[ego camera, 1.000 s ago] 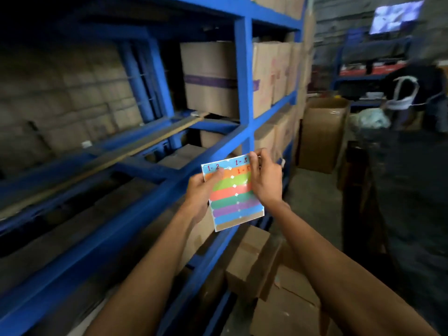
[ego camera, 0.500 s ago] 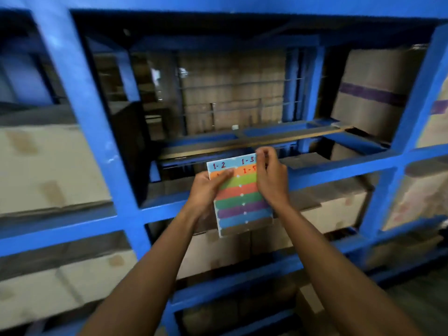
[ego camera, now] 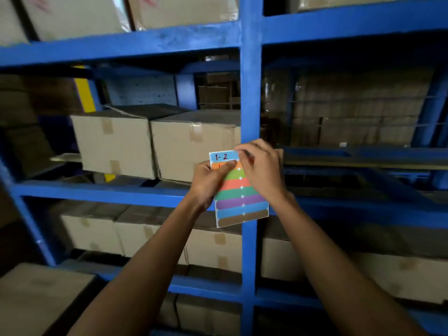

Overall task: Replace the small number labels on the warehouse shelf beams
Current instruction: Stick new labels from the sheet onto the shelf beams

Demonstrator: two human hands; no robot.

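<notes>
Pinching at the top right corner of the sheet (ego camera: pixel 240 190), the right fingers (ego camera: pixel 244 151) are curled tightly together there, though whether they hold a label or the sheet's edge cannot be told. The left thumb (ego camera: pixel 226 166) lies flat across the orange strip, with the other left fingers hidden behind the sheet, gripping its left edge. That sheet is held upright in the air in front of the post (ego camera: pixel 251 93), its top strip marked "1- 2" and coloured strips stacked below down to a brown one; its lower edge hangs free. The right hand (ego camera: pixel 263 173) arches over the top right of the sheet, knuckles outward; the left hand (ego camera: pixel 208 185) sits just beside it, the two nearly touching. Both forearms reach up from the lower corners of the view. Behind the hands a beam (ego camera: pixel 101 192) runs crosswise, with taped boxes (ego camera: pixel 116 144) resting above it and open dark space to the right of the post.
</notes>
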